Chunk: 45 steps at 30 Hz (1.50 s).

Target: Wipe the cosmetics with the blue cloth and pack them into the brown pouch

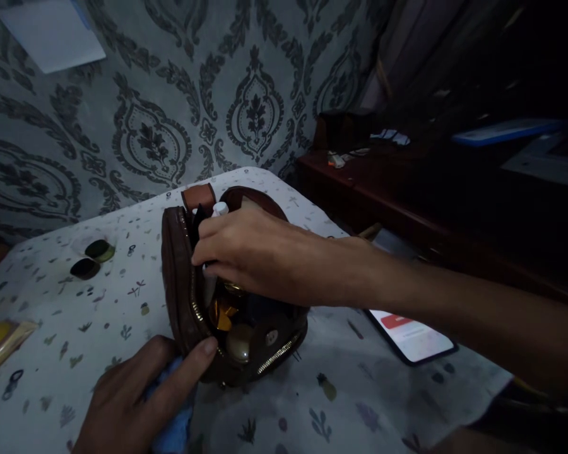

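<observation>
A brown leather bag with a gold zip stands unzipped on the bed sheet. My right hand reaches into it from the right, fingers closed near a dark, flat edge; what they hold is mostly hidden. A white bottle cap shows just behind the knuckles. Below the hand lie a shiny gold wrapper and a rounded, pale, glossy item. My left hand grips the bag's near left rim, thumb over the zip. Blue crumpled cloth shows between its thumb and fingers.
Sunglasses lie on the patterned sheet at left, with a yellow and gold packet nearer. A lit phone rests under my right forearm. Dark red wooden furniture borders the bed at right; a patterned wall stands behind.
</observation>
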### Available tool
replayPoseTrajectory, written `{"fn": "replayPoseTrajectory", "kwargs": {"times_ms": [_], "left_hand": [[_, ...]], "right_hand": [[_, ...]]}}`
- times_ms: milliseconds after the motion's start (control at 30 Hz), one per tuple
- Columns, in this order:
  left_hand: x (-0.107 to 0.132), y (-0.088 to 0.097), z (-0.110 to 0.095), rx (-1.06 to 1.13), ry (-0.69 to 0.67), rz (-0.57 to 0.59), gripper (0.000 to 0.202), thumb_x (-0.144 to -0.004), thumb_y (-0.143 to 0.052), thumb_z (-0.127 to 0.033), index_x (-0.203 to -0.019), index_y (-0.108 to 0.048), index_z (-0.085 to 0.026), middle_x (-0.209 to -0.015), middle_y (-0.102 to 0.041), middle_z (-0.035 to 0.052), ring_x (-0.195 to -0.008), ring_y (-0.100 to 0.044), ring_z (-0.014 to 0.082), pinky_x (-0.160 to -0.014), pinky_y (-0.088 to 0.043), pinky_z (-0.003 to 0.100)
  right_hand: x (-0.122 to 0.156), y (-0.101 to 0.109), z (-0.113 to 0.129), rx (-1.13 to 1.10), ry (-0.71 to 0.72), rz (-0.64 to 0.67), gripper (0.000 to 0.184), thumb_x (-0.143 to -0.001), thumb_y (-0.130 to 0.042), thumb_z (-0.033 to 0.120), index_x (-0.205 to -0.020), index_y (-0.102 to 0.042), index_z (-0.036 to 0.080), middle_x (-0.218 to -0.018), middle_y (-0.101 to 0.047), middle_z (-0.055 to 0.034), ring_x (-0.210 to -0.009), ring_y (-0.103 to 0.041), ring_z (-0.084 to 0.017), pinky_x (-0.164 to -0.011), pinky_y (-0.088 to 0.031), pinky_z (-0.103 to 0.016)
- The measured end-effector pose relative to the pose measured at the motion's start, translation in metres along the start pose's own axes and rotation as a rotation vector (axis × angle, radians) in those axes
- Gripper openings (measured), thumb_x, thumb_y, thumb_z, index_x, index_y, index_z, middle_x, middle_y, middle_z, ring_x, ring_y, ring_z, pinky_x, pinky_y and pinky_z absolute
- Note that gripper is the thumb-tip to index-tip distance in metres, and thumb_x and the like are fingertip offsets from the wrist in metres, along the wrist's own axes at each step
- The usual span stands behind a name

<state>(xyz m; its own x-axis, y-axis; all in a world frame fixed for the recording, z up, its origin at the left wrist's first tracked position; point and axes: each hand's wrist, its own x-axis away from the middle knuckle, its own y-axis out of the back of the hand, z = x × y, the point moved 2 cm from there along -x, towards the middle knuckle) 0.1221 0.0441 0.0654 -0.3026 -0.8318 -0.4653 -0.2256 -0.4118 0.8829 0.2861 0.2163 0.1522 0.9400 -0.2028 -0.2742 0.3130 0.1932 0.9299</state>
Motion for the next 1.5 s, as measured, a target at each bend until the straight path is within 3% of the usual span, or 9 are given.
{"fn": "replayPoseTrajectory", "kwargs": {"times_ms": [333,533,700,833,1000,1167,1267,1333,1500], "left_hand": [[-0.002,0.0,0.002,0.007,-0.04,0.027,0.056,-0.102,-0.024,-0.027,-0.157,-0.025,-0.038,-0.086,-0.058,0.004,-0.07,-0.063,0.0164,-0.053,-0.047,0.024],[-0.009,0.001,-0.001,0.058,-0.087,-0.013,0.067,-0.095,-0.031,-0.014,-0.158,-0.023,-0.031,-0.08,-0.054,0.0021,-0.065,-0.057,0.015,-0.052,-0.044,0.022],[-0.01,0.002,-0.001,0.057,-0.075,0.012,0.068,-0.092,-0.034,-0.014,-0.158,-0.025,-0.031,-0.082,-0.055,0.0031,-0.067,-0.059,0.0168,-0.051,-0.045,0.023],[-0.002,0.0,0.002,0.14,-0.085,-0.045,0.069,-0.09,-0.037,-0.014,-0.156,-0.027,-0.029,-0.083,-0.06,0.004,-0.069,-0.062,0.0176,-0.052,-0.047,0.023],[0.02,-0.013,0.024,0.188,0.113,-0.037,0.079,-0.089,-0.043,-0.015,-0.159,-0.009,-0.027,-0.114,-0.07,0.0087,-0.093,-0.071,0.0204,-0.075,-0.058,0.03],[0.045,-0.018,0.063,0.12,0.234,0.065,0.065,-0.088,-0.044,-0.014,-0.15,-0.029,-0.023,-0.135,-0.064,0.0117,-0.117,-0.066,0.024,-0.093,-0.056,0.037],[0.06,-0.009,0.091,-0.013,0.443,0.163,0.054,-0.088,-0.046,-0.016,-0.142,-0.044,-0.021,-0.139,-0.062,0.0103,-0.125,-0.061,0.0233,-0.102,-0.052,0.036],[0.069,0.002,0.107,-0.112,0.581,0.197,0.049,-0.089,-0.048,-0.016,-0.138,-0.05,-0.02,-0.138,-0.063,0.0096,-0.125,-0.06,0.0231,-0.102,-0.051,0.035],[0.096,0.035,0.147,-0.323,0.887,0.137,0.044,-0.09,-0.044,-0.014,-0.132,-0.055,-0.014,-0.132,-0.062,0.0171,-0.126,-0.055,0.0324,-0.101,-0.049,0.046]], "right_hand": [[-0.001,-0.014,-0.003,0.241,0.008,-0.004,0.014,-0.088,-0.056,0.003,-0.092,-0.063,0.014,-0.091,-0.066,-0.0074,-0.096,-0.053,-0.023,-0.06,-0.031,-0.03],[0.001,-0.01,-0.003,0.204,-0.025,0.044,0.01,-0.09,-0.061,0.007,-0.094,-0.065,0.015,-0.104,-0.066,-0.0083,-0.104,-0.052,-0.023,-0.073,-0.042,-0.032],[0.007,-0.007,-0.004,0.12,0.021,-0.044,0.006,-0.09,-0.064,0.012,-0.092,-0.066,0.017,-0.108,-0.066,-0.009,-0.107,-0.053,-0.023,-0.085,-0.047,-0.036],[0.015,0.0,0.005,0.053,0.017,-0.162,0.012,-0.094,-0.056,0.012,-0.086,-0.064,0.016,-0.105,-0.067,-0.0099,-0.103,-0.056,-0.022,-0.086,-0.048,-0.036],[0.024,-0.004,0.022,0.053,0.006,-0.257,0.024,-0.096,-0.053,0.017,-0.073,-0.056,0.018,-0.088,-0.066,-0.0087,-0.082,-0.058,-0.018,-0.07,-0.047,-0.031],[0.029,-0.017,0.023,0.066,0.017,-0.334,0.026,-0.098,-0.054,0.023,-0.073,-0.059,0.019,-0.093,-0.068,-0.0084,-0.088,-0.065,-0.02,-0.074,-0.053,-0.032],[0.03,-0.019,0.027,0.08,0.007,-0.443,0.012,-0.098,-0.054,0.027,-0.097,-0.066,0.023,-0.109,-0.069,-0.0094,-0.098,-0.068,-0.024,-0.081,-0.057,-0.038],[0.031,-0.02,0.035,0.089,-0.013,-0.521,0.016,-0.097,-0.055,0.026,-0.11,-0.065,0.026,-0.115,-0.068,-0.0096,-0.101,-0.068,-0.026,-0.084,-0.058,-0.04],[0.026,-0.033,0.074,0.069,0.053,-0.616,0.023,-0.092,-0.058,0.015,-0.111,-0.064,0.028,-0.11,-0.069,-0.0099,-0.097,-0.07,-0.025,-0.087,-0.058,-0.038]]}}
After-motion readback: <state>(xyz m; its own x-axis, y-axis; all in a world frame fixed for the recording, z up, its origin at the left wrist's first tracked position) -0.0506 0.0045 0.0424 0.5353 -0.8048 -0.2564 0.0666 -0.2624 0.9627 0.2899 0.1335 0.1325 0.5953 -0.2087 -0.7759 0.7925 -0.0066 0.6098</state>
